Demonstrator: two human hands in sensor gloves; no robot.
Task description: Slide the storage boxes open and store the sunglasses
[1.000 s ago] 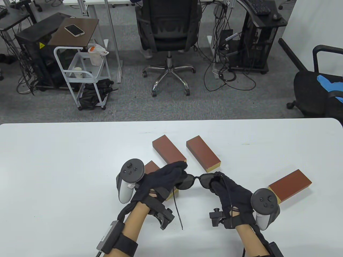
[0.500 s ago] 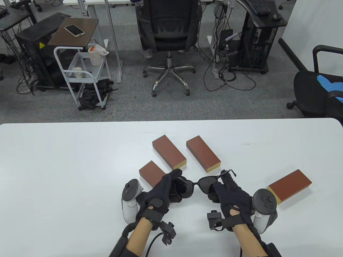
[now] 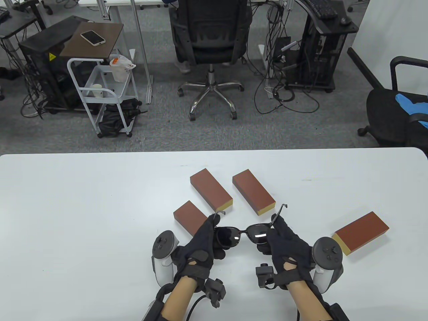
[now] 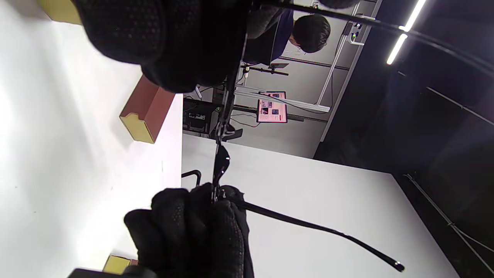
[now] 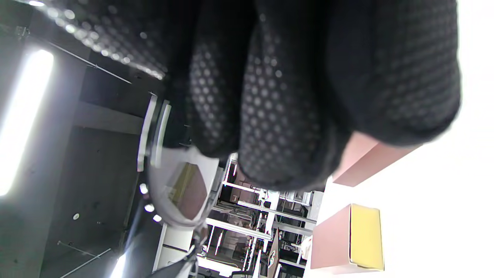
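Note:
Black sunglasses (image 3: 245,234) hang just above the white table (image 3: 83,217), held between both hands. My left hand (image 3: 215,230) pinches the left lens end and my right hand (image 3: 272,234) pinches the right end. Both temples are unfolded and point away from me. In the left wrist view the sunglasses (image 4: 222,162) appear edge on, with one temple (image 4: 316,227) sticking out. The right wrist view shows a lens (image 5: 181,189) beside my fingers (image 5: 289,96). Brown slide boxes with yellow ends lie closed: three beyond the hands (image 3: 189,217) (image 3: 211,189) (image 3: 253,191) and another at the right (image 3: 361,232).
Beyond the table's far edge (image 3: 214,149) stand an office chair (image 3: 210,40), a white cart (image 3: 100,90) and computer racks on the floor. The table's left half is bare white surface.
The sunglasses have been turned so the lenses face up and both temples stick out away from me. Both hands drew slightly toward the table's front edge, uncovering the nearest box.

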